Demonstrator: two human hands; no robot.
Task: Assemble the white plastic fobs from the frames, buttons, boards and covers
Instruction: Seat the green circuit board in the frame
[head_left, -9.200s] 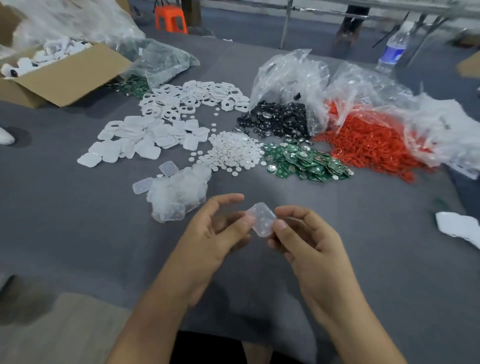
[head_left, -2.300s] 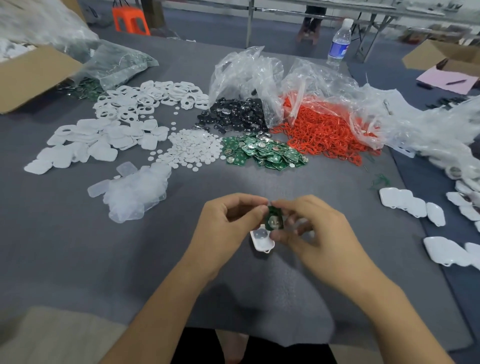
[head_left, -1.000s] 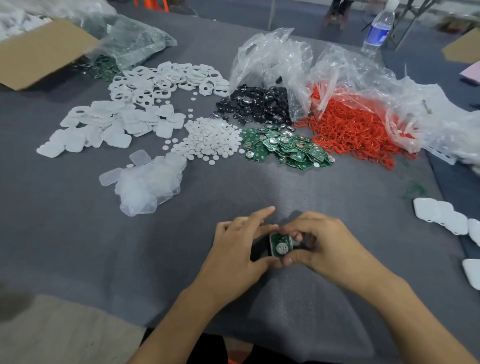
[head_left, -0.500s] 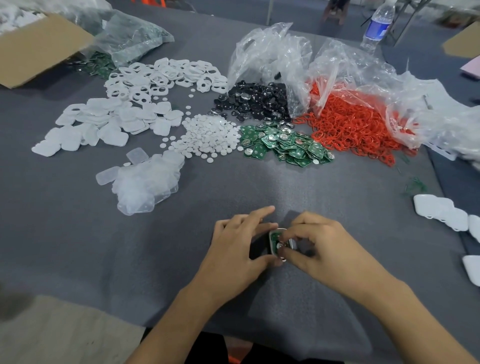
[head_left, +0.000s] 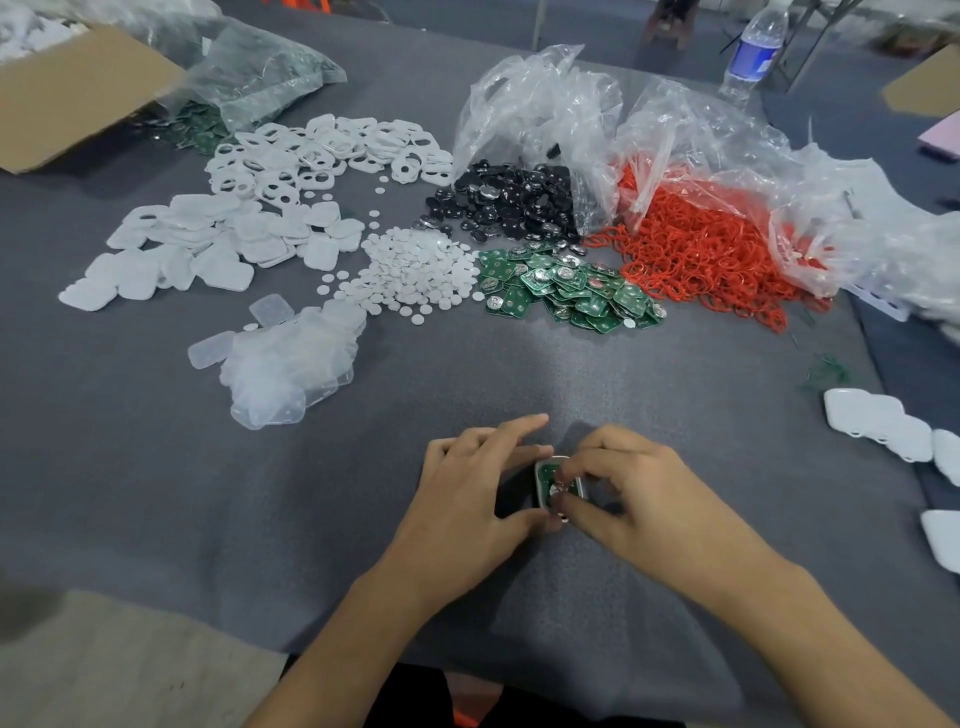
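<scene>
Right hand (head_left: 649, 499) now covers the board (head_left: 546, 474), seemingly pinching it into the frame (head_left: 560, 459) that left hand (head_left: 480, 499) grips; skew could jam it.

Left hand (head_left: 467, 499) gripped the white fob frame (head_left: 559, 460) at its 9 o'clock edge; the frame rested on the grey desk (head_left: 311, 519). Right hand (head_left: 644, 493) fingers (head_left: 584, 467) pinched the green board (head_left: 546, 475) seated in it. Board pile (head_left: 566, 291) at 12 o'clock of the hands, white buttons (head_left: 410, 270) at 11.
</scene>
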